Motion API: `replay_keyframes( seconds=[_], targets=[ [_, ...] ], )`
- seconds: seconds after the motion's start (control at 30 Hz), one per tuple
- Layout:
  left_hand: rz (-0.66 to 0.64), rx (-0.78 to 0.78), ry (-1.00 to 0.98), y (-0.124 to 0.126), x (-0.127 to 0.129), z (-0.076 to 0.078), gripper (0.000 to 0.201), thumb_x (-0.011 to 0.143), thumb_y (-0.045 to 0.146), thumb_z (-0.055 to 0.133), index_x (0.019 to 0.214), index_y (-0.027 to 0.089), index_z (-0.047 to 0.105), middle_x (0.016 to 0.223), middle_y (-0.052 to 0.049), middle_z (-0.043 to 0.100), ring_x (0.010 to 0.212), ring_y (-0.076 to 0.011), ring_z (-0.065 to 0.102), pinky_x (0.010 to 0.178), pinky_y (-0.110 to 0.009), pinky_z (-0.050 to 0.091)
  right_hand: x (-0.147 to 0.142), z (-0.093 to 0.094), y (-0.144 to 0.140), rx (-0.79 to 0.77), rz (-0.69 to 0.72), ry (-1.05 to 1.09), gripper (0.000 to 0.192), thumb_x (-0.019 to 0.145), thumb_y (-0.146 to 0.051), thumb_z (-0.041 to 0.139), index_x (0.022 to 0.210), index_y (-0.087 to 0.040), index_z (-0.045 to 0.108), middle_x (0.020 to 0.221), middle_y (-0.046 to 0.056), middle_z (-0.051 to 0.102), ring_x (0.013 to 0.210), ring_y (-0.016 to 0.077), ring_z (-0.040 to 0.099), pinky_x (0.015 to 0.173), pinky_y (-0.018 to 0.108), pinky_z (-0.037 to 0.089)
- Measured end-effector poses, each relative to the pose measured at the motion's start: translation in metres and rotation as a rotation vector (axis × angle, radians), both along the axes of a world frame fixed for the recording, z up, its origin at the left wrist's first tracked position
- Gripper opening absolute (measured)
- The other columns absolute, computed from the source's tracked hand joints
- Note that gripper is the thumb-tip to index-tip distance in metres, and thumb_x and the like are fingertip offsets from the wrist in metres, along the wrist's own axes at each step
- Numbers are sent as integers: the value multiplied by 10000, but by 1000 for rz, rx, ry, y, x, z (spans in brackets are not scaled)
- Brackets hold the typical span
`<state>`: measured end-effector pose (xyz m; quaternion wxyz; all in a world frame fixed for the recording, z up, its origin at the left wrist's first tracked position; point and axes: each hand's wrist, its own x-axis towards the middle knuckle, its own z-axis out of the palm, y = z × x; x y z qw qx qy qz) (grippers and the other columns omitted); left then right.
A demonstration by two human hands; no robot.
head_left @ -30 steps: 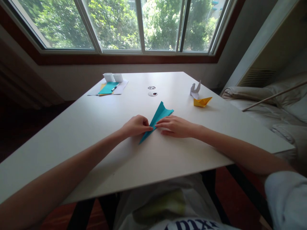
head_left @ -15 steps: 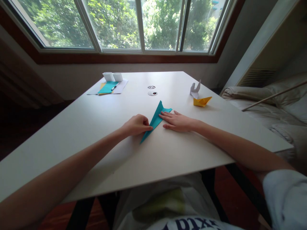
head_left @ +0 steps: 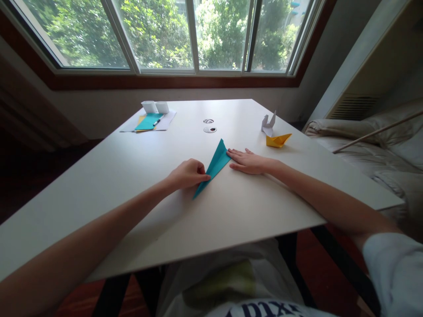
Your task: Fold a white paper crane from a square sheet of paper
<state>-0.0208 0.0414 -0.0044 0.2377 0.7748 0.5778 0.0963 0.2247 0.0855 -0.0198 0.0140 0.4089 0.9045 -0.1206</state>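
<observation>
Head view: a folded teal paper [head_left: 213, 167], long and tapering to a point, is lying flat on the white table [head_left: 139, 176] between the two hands. Its long axis is running diagonally, from the sharp tip nearest the person, low and to the left, up and away to the wider end on the right.

The left hand [head_left: 187, 174] is sitting at the middle of the paper's left edge, fingers curled in and bunched, the fingertips pressing or pinching that edge; whether a layer is caught between thumb and fingers cannot be told. The right hand [head_left: 247, 161] is lying flat, palm down, fingers stretched out together and pointing left, the fingertips touching the paper's wide far end at its right corner. So the left hand is lying nearer the pointed tip and the right hand nearer the broad end, one on either side of the diagonal.

Farther off, on the right, a yellow paper boat [head_left: 278, 140] and a white paper crane [head_left: 268, 123] are standing close together. At the far left, sheets of paper with a pen [head_left: 157, 120] are lying beside two small white boxes [head_left: 155, 106].
</observation>
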Motion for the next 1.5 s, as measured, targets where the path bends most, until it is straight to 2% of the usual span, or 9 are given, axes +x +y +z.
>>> replay_keyframes(
  seconds=[0.1,0.17,0.27,0.33,0.5,0.67,0.87,1.1,1.5],
  targets=[
    [0,8,14,0,0,-1,271,626,453,580,568,188,573,512,20,554,535,-137,494,472,-236,341,0,-1,-4,76,46,23,693,883,-584,203,1431,-160,208,1490,126,192,1366,291,172,1071,570,113],
    [5,8,14,0,0,-2,269,627,448,575,568,186,575,508,20,553,533,-136,494,473,-236,341,-3,-1,-9,154,102,64,618,899,-543,241,1388,-175,327,1446,130,316,1318,298,292,1059,566,161],
    [10,16,7,-1,1,-2,266,629,442,570,568,184,577,511,22,553,535,-134,492,474,-234,338,-11,0,-19,247,206,131,498,917,-467,294,1281,-183,483,1301,127,499,1150,260,489,1026,502,271],
    [0,14,9,-2,1,0,267,629,442,569,562,183,578,512,21,557,533,-132,489,472,-234,331,-17,1,-24,271,274,160,460,916,-443,327,1235,-177,525,1224,122,554,1080,238,530,986,444,338],
    [-32,50,61,-5,3,3,307,667,464,529,542,185,570,535,9,565,541,-135,489,476,-238,310,-21,2,-29,276,344,182,435,922,-431,328,1217,-180,525,1197,106,574,1078,218,529,960,410,360],
    [21,121,116,-3,3,5,324,677,491,517,588,194,609,591,-4,589,573,-148,500,487,-245,306,-18,0,-26,271,368,162,439,927,-434,312,1233,-184,503,1229,96,556,1078,209,533,971,411,343],
    [10,82,92,4,1,3,334,651,511,549,578,192,612,558,6,576,560,-144,497,483,-242,304,-20,0,-29,327,398,175,405,920,-409,354,1205,-175,521,1166,122,573,1046,214,542,910,391,386],
    [-9,71,40,10,-2,-4,320,632,476,564,548,170,602,496,13,519,527,-127,453,467,-235,279,-38,3,-51,385,470,185,392,914,-414,375,1138,-146,553,1056,140,602,995,223,553,858,391,409],
    [9,61,-9,8,-1,-5,310,620,463,568,528,168,588,469,20,493,521,-124,432,469,-234,294,-65,9,-89,346,607,196,438,913,-442,356,1164,-128,530,1123,122,593,1080,217,503,938,372,357]
  ],
)
